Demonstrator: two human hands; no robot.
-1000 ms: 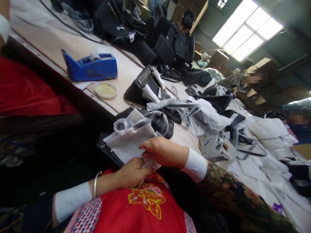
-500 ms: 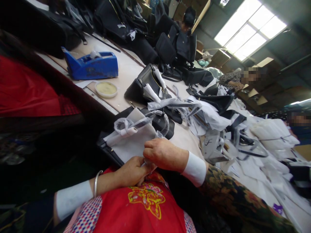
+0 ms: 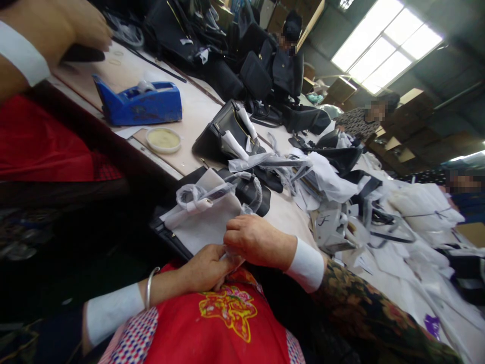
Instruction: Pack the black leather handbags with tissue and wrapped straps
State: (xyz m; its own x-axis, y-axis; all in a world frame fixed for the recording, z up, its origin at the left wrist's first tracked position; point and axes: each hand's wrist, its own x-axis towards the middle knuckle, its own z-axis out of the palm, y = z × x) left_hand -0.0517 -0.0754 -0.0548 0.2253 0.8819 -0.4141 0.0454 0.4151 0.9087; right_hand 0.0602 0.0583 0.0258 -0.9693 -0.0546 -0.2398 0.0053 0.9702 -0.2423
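Both hands meet low in front of me, above my red apron. My left hand (image 3: 206, 268) is closed, thumb pressed against the fingers. My right hand (image 3: 257, 241) is pinched shut right against it. Between the fingertips shows a sliver of something pale and see-through, too small and covered to name. Just beyond the hands leans a black handbag (image 3: 172, 242), tilted at the table edge. A white sheet (image 3: 204, 227) covers its front, and its handle (image 3: 189, 196) is wrapped in clear plastic. The right knuckles are close to the plastic-wrapped handle loop (image 3: 258, 194).
A blue tape dispenser (image 3: 142, 103) and a round tub of yellowish paste (image 3: 163, 140) stand at the table's left edge. Another black bag (image 3: 220, 131) is behind; white wrapping (image 3: 329, 179) heaps to the right. A co-worker's hand (image 3: 81, 25) reaches in at upper left.
A co-worker's arm has come in at the upper left, and the large black bag there is mostly out of view. My own hands stay almost where they were.
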